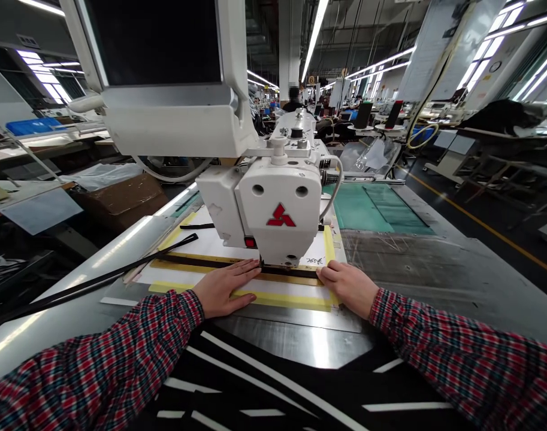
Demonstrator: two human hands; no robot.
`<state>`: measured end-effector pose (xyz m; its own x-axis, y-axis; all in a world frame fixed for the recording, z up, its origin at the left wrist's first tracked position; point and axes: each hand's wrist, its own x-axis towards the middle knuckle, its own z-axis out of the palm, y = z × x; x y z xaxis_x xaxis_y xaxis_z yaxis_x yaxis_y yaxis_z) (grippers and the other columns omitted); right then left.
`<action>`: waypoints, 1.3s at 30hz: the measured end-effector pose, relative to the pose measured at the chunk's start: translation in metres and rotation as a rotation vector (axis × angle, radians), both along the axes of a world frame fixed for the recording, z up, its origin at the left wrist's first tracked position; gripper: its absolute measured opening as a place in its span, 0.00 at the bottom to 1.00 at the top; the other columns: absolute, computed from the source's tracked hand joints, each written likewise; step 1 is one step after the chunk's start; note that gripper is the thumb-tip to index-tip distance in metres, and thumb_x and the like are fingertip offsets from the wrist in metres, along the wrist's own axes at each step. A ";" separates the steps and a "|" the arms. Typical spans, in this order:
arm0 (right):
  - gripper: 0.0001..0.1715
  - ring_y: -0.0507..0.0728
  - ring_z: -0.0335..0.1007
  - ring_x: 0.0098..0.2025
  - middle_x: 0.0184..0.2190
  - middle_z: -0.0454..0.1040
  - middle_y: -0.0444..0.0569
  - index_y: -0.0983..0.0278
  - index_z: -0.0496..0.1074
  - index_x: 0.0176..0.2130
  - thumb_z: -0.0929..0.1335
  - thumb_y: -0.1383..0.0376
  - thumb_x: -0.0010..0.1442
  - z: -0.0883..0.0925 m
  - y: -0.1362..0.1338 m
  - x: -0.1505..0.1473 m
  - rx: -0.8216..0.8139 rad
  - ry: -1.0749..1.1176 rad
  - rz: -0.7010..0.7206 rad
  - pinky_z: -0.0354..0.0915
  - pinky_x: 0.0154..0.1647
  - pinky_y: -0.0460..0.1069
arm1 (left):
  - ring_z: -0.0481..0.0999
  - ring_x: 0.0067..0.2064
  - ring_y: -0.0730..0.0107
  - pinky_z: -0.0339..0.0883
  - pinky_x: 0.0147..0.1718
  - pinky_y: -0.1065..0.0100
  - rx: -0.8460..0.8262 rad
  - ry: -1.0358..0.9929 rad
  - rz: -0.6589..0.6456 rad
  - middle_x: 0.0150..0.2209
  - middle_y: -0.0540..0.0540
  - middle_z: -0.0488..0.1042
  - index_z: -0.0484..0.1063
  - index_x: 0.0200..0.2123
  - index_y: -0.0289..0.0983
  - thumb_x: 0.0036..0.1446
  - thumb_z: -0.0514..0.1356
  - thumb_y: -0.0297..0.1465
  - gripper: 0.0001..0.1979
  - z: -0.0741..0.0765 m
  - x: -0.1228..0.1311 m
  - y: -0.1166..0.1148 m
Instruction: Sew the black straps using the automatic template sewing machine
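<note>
Hall, head view: a long factory floor, with strip lights running off toward 12 o'clock and rows of other workstations behind.
Table: the steel table [300, 341] spreads out from 6 o'clock, and you stand at its near edge.
Machine: the white sewing head [280, 179] sits dead centre, its needle end just above the work and between your two hands.
Template: the white template [277, 297], edged in yellow tape, lies flat on the steel under the head. A black strip [196, 263] runs along it from 9 to 3 o'clock.
Left hand: your left hand [223, 290] lies at 7 o'clock from the head. The fingers are straight and together, palm down on the template, and it grips nothing. It probably presses there to keep the sheet flat and square.
Right hand: your right hand [349, 287] rests at 5 o'clock on the template's right corner, its fingers curled onto the strip's end. You cannot tell whether they pinch or only press. With a hand on each side, the sheet looks steadied from both ends.
Loose band: a second black band [97, 281] trails off the template toward 8 o'clock.
Brand: a red three-diamond emblem [281, 215] marks the head's face, with no name legible.
Writing: a handwritten mark [315, 261] on the template's right reads roughly "765". The character after it is unclear.
Screen: the dark screen [160, 42] at 11 o'clock shows nothing readable.
Mats: green mats [376, 206] lie at 2 o'clock, well apart from your hands.
Front: striped black cloth [255, 383] lies at 6 o'clock.
</note>
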<state>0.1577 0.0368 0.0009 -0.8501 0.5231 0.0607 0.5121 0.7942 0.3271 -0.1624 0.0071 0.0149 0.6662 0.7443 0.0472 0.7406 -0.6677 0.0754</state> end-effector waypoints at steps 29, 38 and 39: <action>0.14 0.60 0.60 0.36 0.36 0.65 0.55 0.72 0.66 0.46 0.58 0.75 0.61 -0.012 0.002 -0.050 0.030 0.169 0.059 0.68 0.36 0.54 | 0.60 0.57 0.56 0.52 0.55 0.58 0.215 0.005 0.408 0.59 0.38 0.57 0.55 0.59 0.32 0.62 0.46 0.46 0.30 -0.001 -0.084 0.005; 0.16 0.63 0.62 0.43 0.43 0.66 0.57 0.65 0.67 0.46 0.58 0.72 0.60 0.016 -0.048 -0.044 -0.131 0.405 0.042 0.65 0.43 0.58 | 0.70 0.40 0.58 0.58 0.42 0.59 0.300 0.056 0.559 0.38 0.41 0.70 0.67 0.50 0.36 0.62 0.46 0.47 0.24 -0.001 -0.128 -0.001; 0.15 0.61 0.64 0.40 0.40 0.67 0.55 0.64 0.67 0.45 0.58 0.69 0.61 0.021 -0.060 -0.051 -0.258 0.413 0.053 0.65 0.41 0.55 | 0.70 0.40 0.61 0.59 0.41 0.62 0.266 0.008 0.503 0.39 0.42 0.70 0.65 0.52 0.37 0.62 0.46 0.46 0.24 -0.002 -0.122 0.001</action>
<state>0.1063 -0.0230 0.0223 -0.8084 0.5218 0.2724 0.5139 0.8513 -0.1055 -0.2840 0.0079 0.0132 0.2334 0.9334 0.2725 0.9723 -0.2274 -0.0540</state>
